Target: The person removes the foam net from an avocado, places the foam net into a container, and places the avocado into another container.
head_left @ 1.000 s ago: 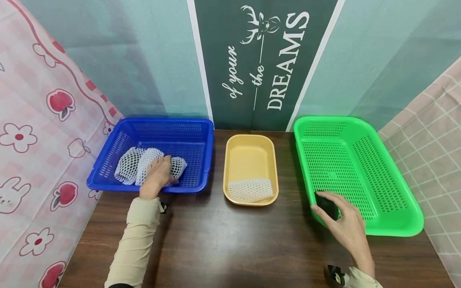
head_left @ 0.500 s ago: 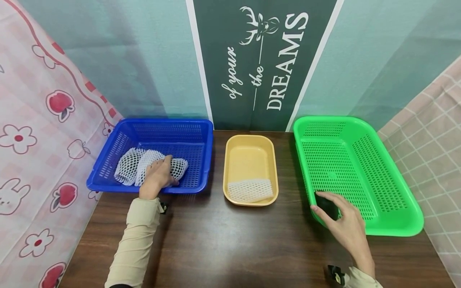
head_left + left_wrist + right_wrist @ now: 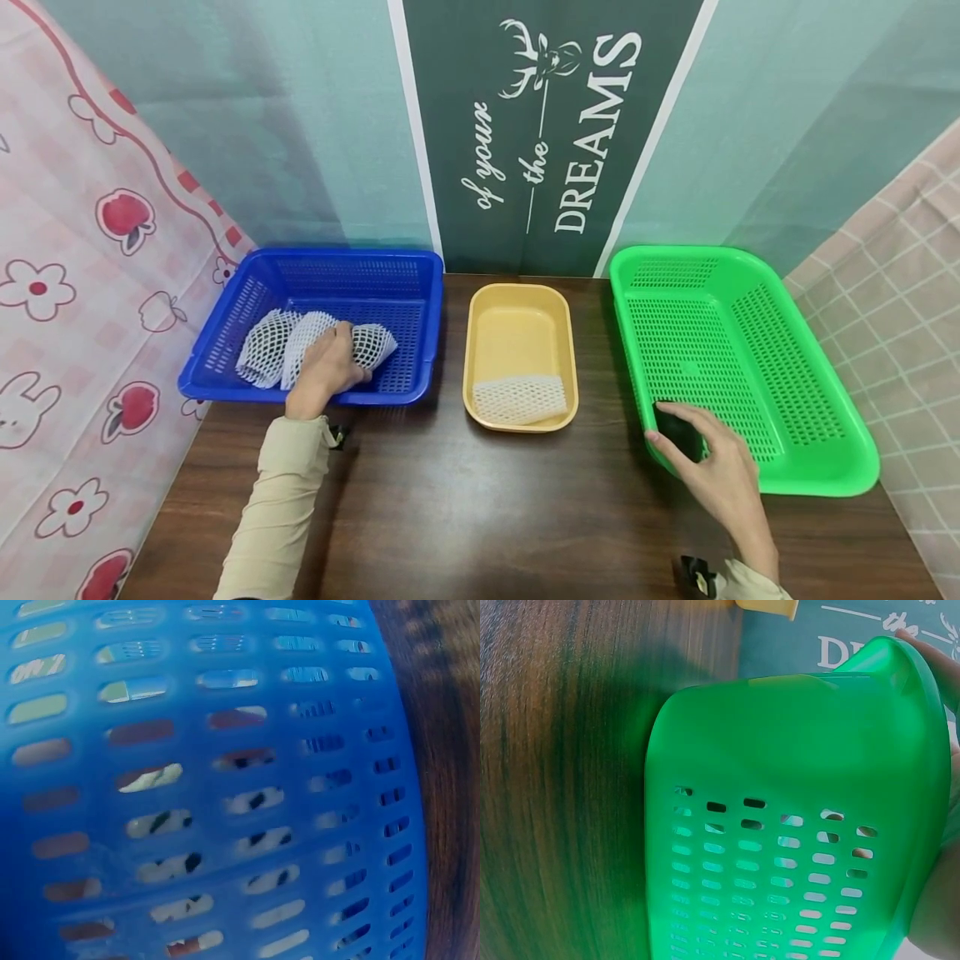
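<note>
In the head view my left hand (image 3: 326, 367) reaches into the blue basket (image 3: 432, 308) and grips a dark thing in a white foam net (image 3: 372, 344); its palm side is hidden. Beside it lie another white foam net (image 3: 303, 342) and a netted dark thing (image 3: 267, 346). My right hand (image 3: 720, 471) curves its thumb and fingers round a smooth black rounded thing (image 3: 681, 435) in the near-left corner of the green basket (image 3: 813, 358). What kind it is I cannot tell. The left wrist view shows mostly the blue basket's slotted wall (image 3: 225, 772), with netting behind it.
Between the baskets a yellow tray (image 3: 517, 333) holds a flat white foam net (image 3: 519, 400) at its near end. All stand on a dark wooden table (image 3: 480, 517). Cloth hangs behind (image 3: 330, 125) and at both sides. The green basket's wall (image 3: 780, 735) fills much of the right wrist view.
The netted dark thing at my left hand has shifted slightly right and turned, its net end now pointing up and right. My right hand stays in place.
</note>
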Tool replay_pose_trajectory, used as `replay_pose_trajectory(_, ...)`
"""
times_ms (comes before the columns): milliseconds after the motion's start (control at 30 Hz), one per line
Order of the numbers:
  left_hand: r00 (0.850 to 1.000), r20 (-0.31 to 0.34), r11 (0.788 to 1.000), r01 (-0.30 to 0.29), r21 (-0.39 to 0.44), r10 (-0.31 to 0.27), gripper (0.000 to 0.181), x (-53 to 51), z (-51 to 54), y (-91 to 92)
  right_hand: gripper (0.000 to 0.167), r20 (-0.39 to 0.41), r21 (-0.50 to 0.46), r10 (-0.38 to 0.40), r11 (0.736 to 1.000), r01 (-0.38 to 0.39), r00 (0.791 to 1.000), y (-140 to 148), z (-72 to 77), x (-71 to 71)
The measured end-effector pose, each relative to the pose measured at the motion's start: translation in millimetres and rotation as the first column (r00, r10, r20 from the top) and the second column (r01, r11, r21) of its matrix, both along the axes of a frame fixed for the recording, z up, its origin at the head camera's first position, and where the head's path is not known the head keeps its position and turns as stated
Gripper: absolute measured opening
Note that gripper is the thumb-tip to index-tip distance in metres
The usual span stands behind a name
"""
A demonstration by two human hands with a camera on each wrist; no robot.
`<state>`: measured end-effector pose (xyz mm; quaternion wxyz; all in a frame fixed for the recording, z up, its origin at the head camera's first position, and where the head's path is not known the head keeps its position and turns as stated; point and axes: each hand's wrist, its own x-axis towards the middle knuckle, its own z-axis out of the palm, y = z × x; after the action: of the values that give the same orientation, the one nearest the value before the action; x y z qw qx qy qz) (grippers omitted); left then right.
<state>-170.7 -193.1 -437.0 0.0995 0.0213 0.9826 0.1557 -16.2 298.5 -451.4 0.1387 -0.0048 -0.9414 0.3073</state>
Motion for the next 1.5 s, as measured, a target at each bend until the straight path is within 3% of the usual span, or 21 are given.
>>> replay_pose_trajectory(733,1.0,-0.012,0.991,-0.021,0.131,0.022,0.089,1.4,5.9,0.6,0.042,0.01,-0.025,-0.003,1.0,0.003,1.0,-0.7,0.8,0.5)
replay_pose_trajectory(967,0.998,-0.066,0.992,-0.003,0.128,0.012,0.09,4.2,9.3,0.2,0.042,0.002,-0.02,0.001,1.0,-0.001,1.0,-0.2,0.3,0.0)
replay_pose_trajectory(1133,0.996,-0.083,0.983,-0.011,0.184,0.026,0.09,5.0,9.7,2.4,0.042,0.012,-0.009,-0.002,1.0,0.002,1.0,0.2,0.3,0.3)
replay_pose_trajectory(1300,0.987,-0.158,0.973,-0.004,0.231,0.041,0.088,5.7,8.2,5.1,0.042,0.023,-0.001,-0.004,1.0,0.004,1.0,0.1,0.4,0.7)
replay_pose_trajectory(1500,0.958,-0.286,0.962,0.041,0.269,0.039,0.087,6.8,10.2,9.4,0.042,0.021,0.009,-0.006,1.0,0.006,1.0,0.1,0.4,1.0)
